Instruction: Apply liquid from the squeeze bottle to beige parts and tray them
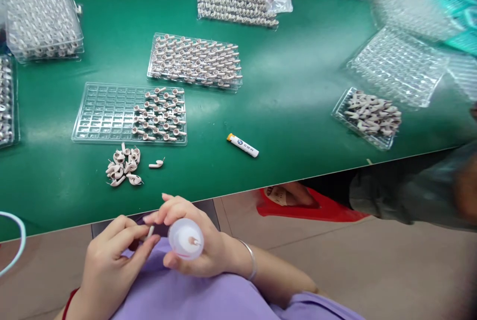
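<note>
Close to my body, my left hand (114, 255) pinches a small pale earbud shell (150, 232) between thumb and fingers. My right hand (208, 243) is wrapped round a translucent plastic bottle (186, 240), whose round end faces the camera. Its fingertips reach close to the earbud shell; whether they touch is unclear. On the green table beyond my hands lie a small pile of earbud shells (124, 166) and a single earbud shell (156, 163). Behind them is a clear tray (104, 114), its right part filled with earbud shells in rows.
A filled tray (196, 61) lies further back, and another (236, 4) beyond it. A white BMW-marked tube (243, 145) rests right of centre. Stacked trays (42, 22) stand at left, a small heaped tray (368, 116) at right. Another person's sleeve (413, 186) shows at the right.
</note>
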The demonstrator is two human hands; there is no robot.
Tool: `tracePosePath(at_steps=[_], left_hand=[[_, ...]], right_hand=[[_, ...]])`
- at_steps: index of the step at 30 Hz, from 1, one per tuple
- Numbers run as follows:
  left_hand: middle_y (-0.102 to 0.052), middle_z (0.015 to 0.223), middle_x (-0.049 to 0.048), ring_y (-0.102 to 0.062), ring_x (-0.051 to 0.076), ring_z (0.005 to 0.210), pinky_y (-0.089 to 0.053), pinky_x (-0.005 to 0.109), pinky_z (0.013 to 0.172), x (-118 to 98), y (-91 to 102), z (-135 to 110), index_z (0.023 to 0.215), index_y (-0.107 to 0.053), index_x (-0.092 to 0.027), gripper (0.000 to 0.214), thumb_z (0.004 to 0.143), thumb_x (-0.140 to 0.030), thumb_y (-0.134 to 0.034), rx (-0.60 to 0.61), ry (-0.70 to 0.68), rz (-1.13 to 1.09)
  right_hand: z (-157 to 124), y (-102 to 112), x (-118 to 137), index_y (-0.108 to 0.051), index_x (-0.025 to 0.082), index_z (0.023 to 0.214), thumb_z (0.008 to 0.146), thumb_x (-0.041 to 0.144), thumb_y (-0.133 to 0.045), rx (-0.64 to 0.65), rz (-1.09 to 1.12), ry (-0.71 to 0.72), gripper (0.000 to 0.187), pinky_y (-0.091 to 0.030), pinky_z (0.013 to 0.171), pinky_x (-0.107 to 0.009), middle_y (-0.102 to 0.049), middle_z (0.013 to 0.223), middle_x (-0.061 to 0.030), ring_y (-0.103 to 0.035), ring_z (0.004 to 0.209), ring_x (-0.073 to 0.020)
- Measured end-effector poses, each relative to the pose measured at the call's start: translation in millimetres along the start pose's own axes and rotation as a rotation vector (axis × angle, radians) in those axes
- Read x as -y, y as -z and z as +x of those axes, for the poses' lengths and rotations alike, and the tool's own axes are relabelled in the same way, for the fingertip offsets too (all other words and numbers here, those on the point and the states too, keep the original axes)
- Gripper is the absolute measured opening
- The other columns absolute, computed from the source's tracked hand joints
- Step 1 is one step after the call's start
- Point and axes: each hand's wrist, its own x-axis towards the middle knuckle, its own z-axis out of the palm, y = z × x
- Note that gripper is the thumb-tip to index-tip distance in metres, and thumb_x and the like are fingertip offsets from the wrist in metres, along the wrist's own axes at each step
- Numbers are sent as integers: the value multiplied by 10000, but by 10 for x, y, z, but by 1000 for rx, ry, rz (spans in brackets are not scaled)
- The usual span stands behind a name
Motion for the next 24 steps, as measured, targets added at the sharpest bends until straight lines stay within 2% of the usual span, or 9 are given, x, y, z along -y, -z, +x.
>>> tracePosePath(at_steps=[2, 7, 11, 13, 16, 18, 21, 22, 24], left_hand=[[-599, 653, -35, -572, 66, 528, -462, 154, 476, -4, -3, -5, 837, -700, -191, 46, 858, -181, -661, -12, -5, 15], [-592, 681, -38, -576, 68, 562, -482, 170, 524, 28, -3, -37, 894, -690, -192, 71, 833, -156, -700, -36, -10, 26], [-585, 690, -41, -573, 68, 572, -482, 173, 532, 37, -14, -71, 912, -686, -194, 102, 827, -144, -708, -33, -8, 23], [-585, 694, -41, -575, 68, 577, -481, 172, 534, 25, -26, -85, 916, -685, -197, 105, 827, -146, -709, -22, -8, 20], [-600, 720, -38, -583, 66, 588, -481, 168, 543, 24, -28, -15, 914, -685, -202, 97, 833, -153, -705, -17, -24, 30], [-624, 755, -31, -601, 70, 618, -492, 171, 585, 75, 9, 155, 912, -690, -209, 96, 838, -149, -699, -51, -72, 70], [-668, 799, -18, -641, 99, 699, -511, 205, 691, 260, 147, 614, 866, -714, -221, 58, 843, -172, -696, -184, -170, 215], [-680, 812, -9, -648, 111, 714, -510, 215, 696, 342, 209, 801, 857, -726, -219, 42, 847, -198, -692, -237, -175, 270], [-712, 868, 17, -667, 145, 772, -514, 245, 732, 511, 322, 1175, 891, -745, -207, 94, 868, -233, -658, -233, -116, 364]], right_hand=[[22, 20, -24, -482, 235, 1071, 876, 459, -647, -50, -28, -12, 340, -387, 1101, -472, -649, 999, -54, -707, 975, -218], [-38, 252, -111, -490, 247, 1099, 927, 476, -554, -351, -127, -3, 293, -369, 1081, -537, -608, 1008, -41, -687, 991, -244], [-223, 530, -216, -547, 224, 1016, 902, 574, -512, -554, -402, -63, 370, -505, 837, -450, -562, 940, -55, -606, 848, -224], [-292, 649, -266, -543, 216, 1016, 889, 610, -504, -598, -498, -137, 416, -511, 739, -399, -549, 935, -57, -575, 771, -198], [-281, 791, -342, -519, 215, 1060, 868, 620, -543, -616, -587, -242, 449, -511, 762, -409, -576, 965, -71, -586, 799, -206], [-204, 867, -402, -534, 211, 1062, 844, 618, -589, -588, -656, -305, 465, -503, 833, -451, -609, 992, -89, -602, 877, -236], [-76, 952, -489, -573, 189, 1040, 804, 671, -606, -560, -774, -340, 537, -492, 897, -506, -657, 997, -119, -613, 962, -288], [-48, 970, -510, -581, 181, 1034, 801, 694, -590, -569, -811, -338, 563, -497, 895, -513, -667, 988, -127, -619, 969, -300], [-28, 990, -531, -580, 171, 1049, 829, 700, -544, -570, -872, -319, 574, -514, 882, -507, -676, 1009, -144, -630, 989, -312]])
